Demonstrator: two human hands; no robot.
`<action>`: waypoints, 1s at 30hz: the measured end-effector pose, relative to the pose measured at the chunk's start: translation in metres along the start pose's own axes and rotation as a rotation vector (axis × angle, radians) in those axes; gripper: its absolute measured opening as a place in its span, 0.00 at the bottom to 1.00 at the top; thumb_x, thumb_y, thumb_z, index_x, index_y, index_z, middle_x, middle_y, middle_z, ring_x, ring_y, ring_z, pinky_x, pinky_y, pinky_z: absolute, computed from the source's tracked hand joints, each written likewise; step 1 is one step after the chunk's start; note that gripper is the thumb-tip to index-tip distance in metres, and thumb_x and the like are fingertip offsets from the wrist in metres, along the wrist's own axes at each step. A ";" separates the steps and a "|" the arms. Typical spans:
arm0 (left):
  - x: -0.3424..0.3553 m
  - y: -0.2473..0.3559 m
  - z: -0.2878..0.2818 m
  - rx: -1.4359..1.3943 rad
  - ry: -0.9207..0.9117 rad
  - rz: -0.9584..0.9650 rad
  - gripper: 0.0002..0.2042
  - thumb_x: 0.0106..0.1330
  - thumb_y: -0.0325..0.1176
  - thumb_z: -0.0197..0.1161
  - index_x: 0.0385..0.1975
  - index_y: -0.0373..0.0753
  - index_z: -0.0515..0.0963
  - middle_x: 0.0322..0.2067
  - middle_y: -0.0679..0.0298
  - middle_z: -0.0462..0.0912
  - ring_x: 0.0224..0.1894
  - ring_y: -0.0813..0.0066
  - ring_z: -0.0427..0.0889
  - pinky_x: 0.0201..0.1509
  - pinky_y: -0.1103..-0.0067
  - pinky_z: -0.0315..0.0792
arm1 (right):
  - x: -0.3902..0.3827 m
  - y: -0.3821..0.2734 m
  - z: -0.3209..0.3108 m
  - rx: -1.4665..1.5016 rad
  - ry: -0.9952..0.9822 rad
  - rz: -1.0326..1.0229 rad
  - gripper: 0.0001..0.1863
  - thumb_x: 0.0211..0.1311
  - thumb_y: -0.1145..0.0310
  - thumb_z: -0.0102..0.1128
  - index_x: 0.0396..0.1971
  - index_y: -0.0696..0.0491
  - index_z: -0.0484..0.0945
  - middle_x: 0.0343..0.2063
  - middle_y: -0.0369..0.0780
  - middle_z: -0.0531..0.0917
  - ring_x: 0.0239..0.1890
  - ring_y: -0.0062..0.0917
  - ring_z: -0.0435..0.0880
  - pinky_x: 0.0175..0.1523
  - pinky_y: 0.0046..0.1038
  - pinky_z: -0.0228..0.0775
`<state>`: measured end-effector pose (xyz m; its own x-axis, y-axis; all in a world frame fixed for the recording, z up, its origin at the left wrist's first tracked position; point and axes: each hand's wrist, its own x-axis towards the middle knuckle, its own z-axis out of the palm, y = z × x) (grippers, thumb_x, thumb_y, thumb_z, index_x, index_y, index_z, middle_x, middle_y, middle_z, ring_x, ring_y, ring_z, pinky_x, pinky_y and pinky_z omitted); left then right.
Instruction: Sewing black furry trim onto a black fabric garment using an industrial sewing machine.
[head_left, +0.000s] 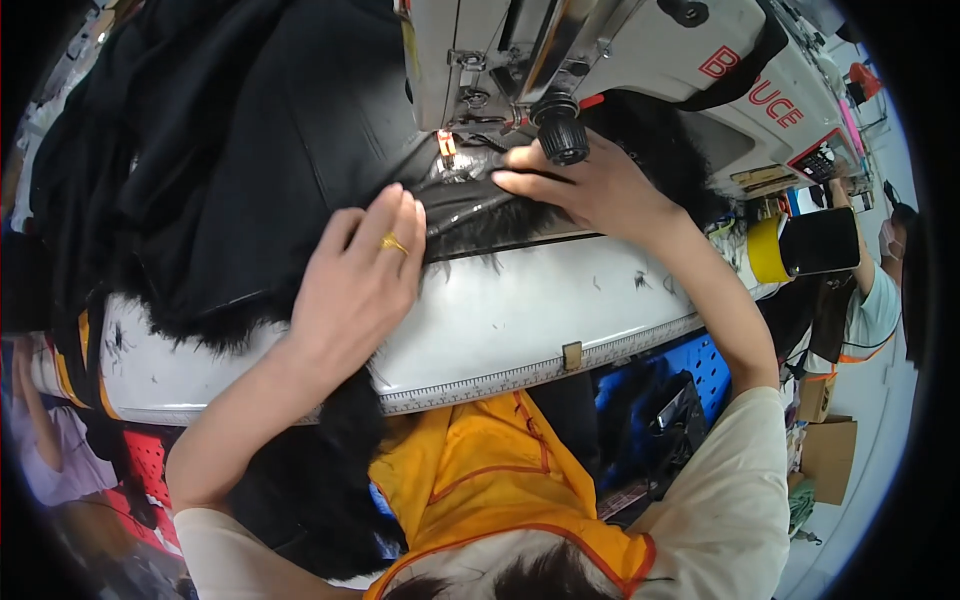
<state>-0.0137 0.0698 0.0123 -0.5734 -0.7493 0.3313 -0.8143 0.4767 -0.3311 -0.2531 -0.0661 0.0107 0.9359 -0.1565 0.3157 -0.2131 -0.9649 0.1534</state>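
A black garment (240, 150) with a furry lining lies spread under the sewing machine's needle area (452, 165), where a small lamp glows. My left hand (365, 265), with a yellow ring on one finger, is closed on the fabric left of the needle, its fingers together and its thumb hidden. On the other side my right hand (610, 190) grips the fabric close to the presser foot. Part of that hand is behind a black knob (562, 128). Between my hands runs a taut fold of the cloth.
The white sewing machine (720, 60) stands over the far side. Along the white table's near edge runs a measuring tape (480, 393), with fluff scattered on the surface. At right is a yellow tape roll (767, 250). Other people (868, 310) sit at both sides.
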 end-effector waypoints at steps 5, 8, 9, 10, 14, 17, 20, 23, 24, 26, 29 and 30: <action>0.011 -0.038 0.017 -0.141 0.019 -0.082 0.19 0.54 0.29 0.52 0.48 0.38 0.72 0.48 0.64 0.75 0.53 0.75 0.70 0.48 0.79 0.65 | 0.012 -0.002 0.000 0.001 -0.163 0.075 0.27 0.50 0.76 0.51 0.53 0.41 0.70 0.51 0.31 0.74 0.46 0.27 0.74 0.53 0.27 0.67; 0.015 -0.045 0.015 -0.241 0.013 0.064 0.20 0.54 0.29 0.52 0.50 0.38 0.71 0.51 0.64 0.72 0.52 0.75 0.70 0.48 0.79 0.65 | 0.009 -0.002 0.001 -0.029 -0.176 0.175 0.24 0.56 0.75 0.45 0.53 0.37 0.71 0.51 0.33 0.75 0.51 0.29 0.73 0.57 0.31 0.63; 0.015 -0.043 0.012 -0.278 0.030 0.095 0.20 0.54 0.29 0.52 0.50 0.38 0.70 0.51 0.65 0.71 0.52 0.75 0.70 0.47 0.79 0.65 | 0.007 0.000 0.007 -0.112 0.013 0.097 0.13 0.47 0.73 0.53 0.36 0.46 0.76 0.40 0.30 0.77 0.44 0.24 0.73 0.49 0.27 0.66; 0.015 -0.043 0.013 -0.210 -0.011 0.155 0.21 0.54 0.29 0.52 0.50 0.37 0.70 0.51 0.65 0.70 0.52 0.75 0.69 0.48 0.80 0.64 | 0.005 0.000 0.005 -0.114 -0.009 0.115 0.13 0.47 0.73 0.54 0.35 0.47 0.76 0.40 0.30 0.76 0.44 0.24 0.73 0.49 0.27 0.66; 0.019 -0.046 0.012 -0.254 -0.059 0.199 0.20 0.53 0.29 0.53 0.49 0.34 0.71 0.48 0.65 0.71 0.53 0.73 0.68 0.48 0.79 0.65 | 0.012 -0.003 -0.007 0.038 -0.067 0.166 0.12 0.46 0.74 0.54 0.34 0.47 0.76 0.37 0.30 0.77 0.43 0.26 0.74 0.49 0.29 0.67; 0.018 -0.046 0.009 -0.404 -0.058 0.096 0.19 0.54 0.28 0.53 0.48 0.34 0.72 0.46 0.63 0.74 0.51 0.73 0.71 0.48 0.79 0.66 | 0.017 -0.007 -0.012 -0.050 -0.013 0.283 0.12 0.45 0.75 0.53 0.33 0.47 0.77 0.33 0.31 0.77 0.42 0.28 0.75 0.48 0.29 0.68; 0.012 -0.036 0.006 -0.430 -0.014 0.039 0.19 0.52 0.28 0.53 0.47 0.40 0.74 0.45 0.66 0.76 0.48 0.70 0.74 0.47 0.77 0.68 | 0.010 0.006 0.003 0.114 -0.005 0.297 0.11 0.44 0.75 0.53 0.30 0.48 0.79 0.30 0.34 0.78 0.38 0.29 0.76 0.47 0.31 0.68; 0.019 -0.034 0.012 -0.424 0.057 0.027 0.19 0.51 0.27 0.54 0.46 0.40 0.75 0.41 0.66 0.78 0.44 0.71 0.75 0.44 0.78 0.69 | 0.010 0.010 -0.007 0.047 -0.015 0.300 0.09 0.45 0.73 0.54 0.29 0.49 0.80 0.27 0.38 0.79 0.36 0.32 0.78 0.45 0.32 0.68; 0.023 -0.036 0.015 -0.419 0.108 0.025 0.19 0.50 0.27 0.55 0.45 0.40 0.76 0.37 0.66 0.79 0.40 0.72 0.76 0.43 0.79 0.69 | 0.005 0.018 0.009 0.144 0.068 0.348 0.08 0.46 0.72 0.55 0.28 0.51 0.81 0.26 0.40 0.79 0.35 0.34 0.78 0.42 0.33 0.68; 0.027 -0.041 0.019 -0.437 0.079 0.046 0.18 0.51 0.27 0.54 0.44 0.37 0.75 0.40 0.65 0.78 0.44 0.73 0.74 0.46 0.80 0.68 | -0.003 0.023 0.018 0.010 0.014 0.370 0.08 0.47 0.72 0.55 0.28 0.51 0.81 0.26 0.40 0.79 0.35 0.34 0.78 0.40 0.33 0.69; 0.027 -0.043 0.025 -0.444 0.068 0.062 0.17 0.50 0.26 0.54 0.42 0.35 0.75 0.43 0.63 0.79 0.46 0.74 0.74 0.48 0.80 0.67 | 0.002 0.024 0.019 -0.307 0.064 0.270 0.08 0.46 0.71 0.57 0.28 0.52 0.81 0.26 0.39 0.79 0.35 0.33 0.79 0.38 0.34 0.69; 0.027 -0.042 0.025 -0.421 0.071 0.049 0.17 0.50 0.26 0.55 0.42 0.36 0.75 0.42 0.63 0.79 0.45 0.74 0.74 0.48 0.80 0.67 | 0.002 0.024 0.020 -0.340 0.081 0.269 0.08 0.45 0.71 0.57 0.27 0.52 0.80 0.26 0.39 0.79 0.34 0.32 0.79 0.37 0.34 0.69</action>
<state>0.0075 0.0181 0.0131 -0.6053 -0.6946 0.3887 -0.7432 0.6681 0.0364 -0.2507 -0.0934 -0.0034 0.8121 -0.3630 0.4568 -0.5394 -0.7656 0.3506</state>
